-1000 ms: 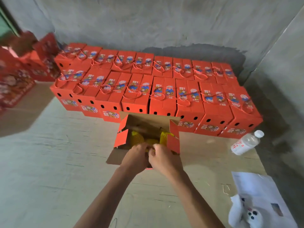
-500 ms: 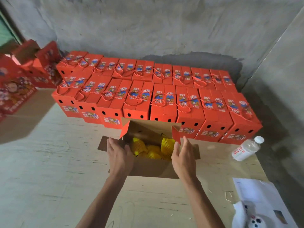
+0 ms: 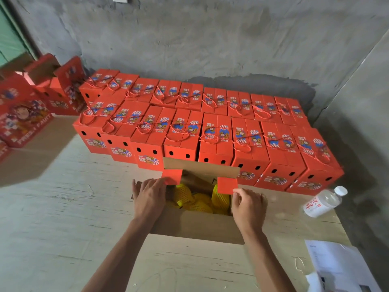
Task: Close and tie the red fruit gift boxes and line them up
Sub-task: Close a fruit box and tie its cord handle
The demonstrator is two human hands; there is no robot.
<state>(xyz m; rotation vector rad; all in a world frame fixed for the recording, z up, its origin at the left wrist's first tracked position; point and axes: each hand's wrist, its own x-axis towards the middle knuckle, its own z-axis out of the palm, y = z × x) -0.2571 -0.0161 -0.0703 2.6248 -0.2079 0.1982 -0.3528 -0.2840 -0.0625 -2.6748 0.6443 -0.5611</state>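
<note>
Open box (image 3: 197, 224): sitting on the pale board surface just in front of the near row of closed boxes, its brown cardboard flaps standing open and showing raw inner faces, with two small red side tabs folding inward over the opening.
Contents: holding several round yellow fruits (image 3: 200, 204), each wrapped in yellow foam netting with a ribbed, meshy texture.
Left hand (image 3: 149, 199): resting on the open box's left edge, fingers straight and lying close together, fingertips touching the left red tab (image 3: 172, 175).
Right hand (image 3: 249, 207): sitting at the open box's right edge, fingers curling, thumb and forefinger pinching the lower corner of the right red tab (image 3: 227, 185).
Closed boxes (image 3: 214, 131): standing behind the open box in two tight rows against the rough grey wall (image 3: 210, 43); rectangular, smooth red card with printed cartoon panels, oval holes on the fronts, and twisted red cord handles lying looped over the lids.
Water bottle (image 3: 323, 202): lying on its side to the right of the open box, clear plastic with a white cap.
Papers (image 3: 339, 268): lying right of and nearer than the open box, flat white sheets.
Other red cartons (image 3: 23, 114): standing far left of the open box, larger, printed with a figure.
</note>
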